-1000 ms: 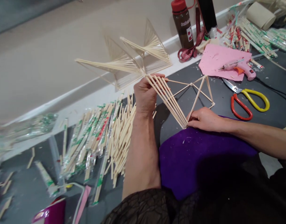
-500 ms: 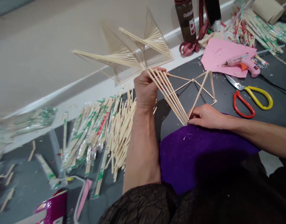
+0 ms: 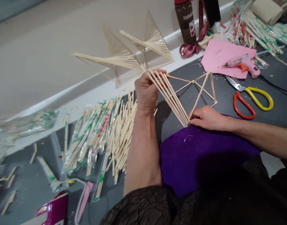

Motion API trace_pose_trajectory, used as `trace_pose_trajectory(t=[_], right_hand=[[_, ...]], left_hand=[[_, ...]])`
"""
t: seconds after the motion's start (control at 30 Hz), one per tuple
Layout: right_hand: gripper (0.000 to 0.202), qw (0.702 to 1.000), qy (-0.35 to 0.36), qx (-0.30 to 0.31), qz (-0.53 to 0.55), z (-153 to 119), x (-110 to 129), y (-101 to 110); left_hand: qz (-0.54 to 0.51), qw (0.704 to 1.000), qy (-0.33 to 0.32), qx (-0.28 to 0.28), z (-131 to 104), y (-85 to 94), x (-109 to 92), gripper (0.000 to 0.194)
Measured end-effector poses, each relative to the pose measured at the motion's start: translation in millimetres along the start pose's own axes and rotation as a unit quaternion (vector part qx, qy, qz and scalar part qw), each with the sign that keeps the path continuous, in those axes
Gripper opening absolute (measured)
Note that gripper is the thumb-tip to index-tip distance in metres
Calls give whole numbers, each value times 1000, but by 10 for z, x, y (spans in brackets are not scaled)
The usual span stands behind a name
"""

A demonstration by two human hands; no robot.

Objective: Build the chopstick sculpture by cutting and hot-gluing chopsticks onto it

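A framework of glued wooden chopsticks point(image 3: 173, 100) spans from the wall side to the purple cloth point(image 3: 181, 162). My left hand point(image 3: 147, 92) is closed around it near the middle joint, its fingers partly hidden behind the row of sticks. At the near lower corner, where the sticks meet, my right hand point(image 3: 205, 117) pinches the frame between thumb and fingers. Fanned, twisted wings of sticks stretch beyond my left hand toward the wall. To the right, open triangles of single sticks join at glued corners.
Bare chopsticks point(image 3: 123, 137) and wrapped chopsticks point(image 3: 92, 137) lie left of my left arm. At right are scissors point(image 3: 239, 89) and a pink glue gun point(image 3: 250, 65) on a pink sheet point(image 3: 213, 59). A dark bottle point(image 3: 185, 23) stands by the wall. A purple tool point(image 3: 55, 207) sits lower left.
The view has shifted very slightly. Both hands keep the same hold on the chopstick framework, and nothing has been let go.
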State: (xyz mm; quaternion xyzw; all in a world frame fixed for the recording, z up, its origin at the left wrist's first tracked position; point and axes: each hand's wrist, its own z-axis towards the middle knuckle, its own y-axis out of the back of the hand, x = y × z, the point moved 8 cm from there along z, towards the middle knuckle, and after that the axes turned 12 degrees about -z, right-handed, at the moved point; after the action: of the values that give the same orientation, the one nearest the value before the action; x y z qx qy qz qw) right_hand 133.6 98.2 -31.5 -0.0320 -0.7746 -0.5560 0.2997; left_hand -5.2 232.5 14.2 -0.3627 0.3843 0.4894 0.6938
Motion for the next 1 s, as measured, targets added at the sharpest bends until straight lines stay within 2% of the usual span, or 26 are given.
trace_pose_trajectory(t=[0.27,0.63,1.0], right_hand=[[24,1000,-4,1,-3,7,6,-6],[26,1000,-8,19,-5,-5,12,-14],[25,1000,-2,6,-3,0,21,-3]], left_hand=[[54,997,29,-37,-29,39,10,10],[5,999,32,-39,-53,-18,-56,11],[12,998,39,-43,-58,-17,-54,12]])
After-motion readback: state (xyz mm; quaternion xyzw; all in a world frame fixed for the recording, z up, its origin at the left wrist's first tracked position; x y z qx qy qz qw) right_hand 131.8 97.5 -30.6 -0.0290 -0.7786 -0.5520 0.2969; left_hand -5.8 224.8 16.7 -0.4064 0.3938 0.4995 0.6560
